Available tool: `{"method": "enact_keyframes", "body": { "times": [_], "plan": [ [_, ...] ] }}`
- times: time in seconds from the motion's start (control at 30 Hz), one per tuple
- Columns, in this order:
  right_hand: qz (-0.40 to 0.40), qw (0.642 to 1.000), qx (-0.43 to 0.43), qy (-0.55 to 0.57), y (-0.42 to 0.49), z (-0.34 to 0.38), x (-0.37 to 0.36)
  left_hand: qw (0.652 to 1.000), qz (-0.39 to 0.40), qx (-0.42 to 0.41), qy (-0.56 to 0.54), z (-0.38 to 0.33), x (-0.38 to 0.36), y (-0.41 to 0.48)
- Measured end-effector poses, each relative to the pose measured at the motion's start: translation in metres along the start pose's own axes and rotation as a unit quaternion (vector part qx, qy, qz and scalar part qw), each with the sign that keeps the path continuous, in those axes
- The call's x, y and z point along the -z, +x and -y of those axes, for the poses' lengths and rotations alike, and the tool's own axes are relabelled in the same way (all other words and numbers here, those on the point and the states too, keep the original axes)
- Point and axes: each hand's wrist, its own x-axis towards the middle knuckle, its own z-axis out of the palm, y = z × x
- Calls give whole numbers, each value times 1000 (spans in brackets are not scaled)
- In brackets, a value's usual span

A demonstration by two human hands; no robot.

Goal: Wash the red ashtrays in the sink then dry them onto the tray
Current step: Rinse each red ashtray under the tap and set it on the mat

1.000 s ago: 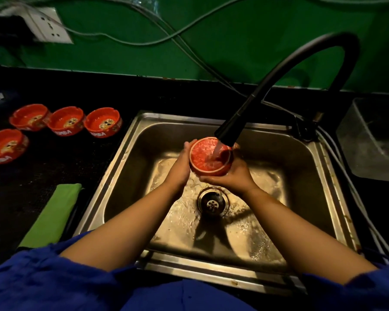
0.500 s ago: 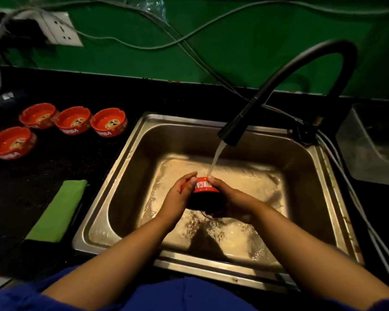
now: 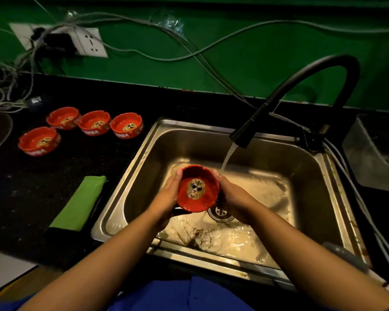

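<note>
Left hand (image 3: 166, 199) and right hand (image 3: 235, 196) grip the red ashtray (image 3: 198, 189) between them over the sink (image 3: 139, 176), now turned bowl-up and clear of the faucet stream (image 3: 228, 157) beyond, suggesting its rinse is done.

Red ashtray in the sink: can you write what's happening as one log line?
step: washing | left hand, right hand: hold ashtray tilted over sink | tap: running | four other ashtrays: on counter

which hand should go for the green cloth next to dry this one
Left, probably. The green cloth lies on the counter left of the sink, nearest the left hand. Both hands hold the ashtray, so the right hand could keep it while the left reaches.
</note>
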Motion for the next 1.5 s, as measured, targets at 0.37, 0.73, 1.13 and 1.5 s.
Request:
{"method": "enact_keyframes", "body": {
  "times": [0.37, 0.73, 1.13, 1.5],
  "plan": [
    [-18, 998, -64, -6, 10, -7, -4, 962, 38, -173, 208, 28, 24, -11],
    [28, 996, -27, -85, 46, 20, -61, 953, -59, -246, 167, 13, 84, -18],
    [-111, 938, 123, -306, 195, 7, -205, 931, -184, -228, 218, -39, 305, 37],
    [-223, 909, 148, -320, 206, -32, -240, 907, -42, -208, 363, -37, 367, 69]
  ]
}}
